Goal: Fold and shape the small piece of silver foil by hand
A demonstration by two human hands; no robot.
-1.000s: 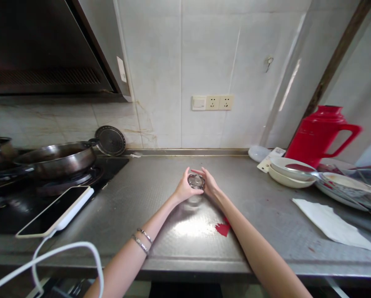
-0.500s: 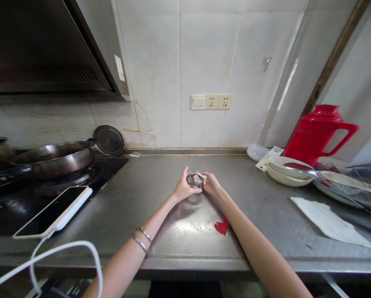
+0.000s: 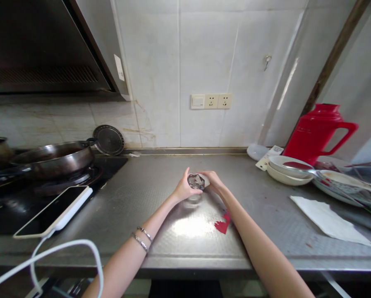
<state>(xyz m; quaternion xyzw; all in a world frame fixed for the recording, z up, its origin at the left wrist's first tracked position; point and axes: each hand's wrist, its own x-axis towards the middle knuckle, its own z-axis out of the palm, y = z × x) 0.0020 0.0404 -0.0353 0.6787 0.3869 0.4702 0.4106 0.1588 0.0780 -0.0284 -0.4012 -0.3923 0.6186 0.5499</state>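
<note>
Our left hand (image 3: 184,188) has its fingers wrapped round a small glass (image 3: 195,182) mid-table (image 3: 160,174), and the right hand (image 3: 214,181) seems to pinch white paper (image 3: 207,181) at its rim. Looks mid-job to us: paper's at the glass, but we can't tell how much remains.

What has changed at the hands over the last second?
The right hand shifted slightly right; a thin, white, sheet-like piece now shows between it and the clear, round glass vessel. More of the flat, red, jagged-edged scrap shows. The left hand still holds the vessel. Nothing else visibly moved.
</note>
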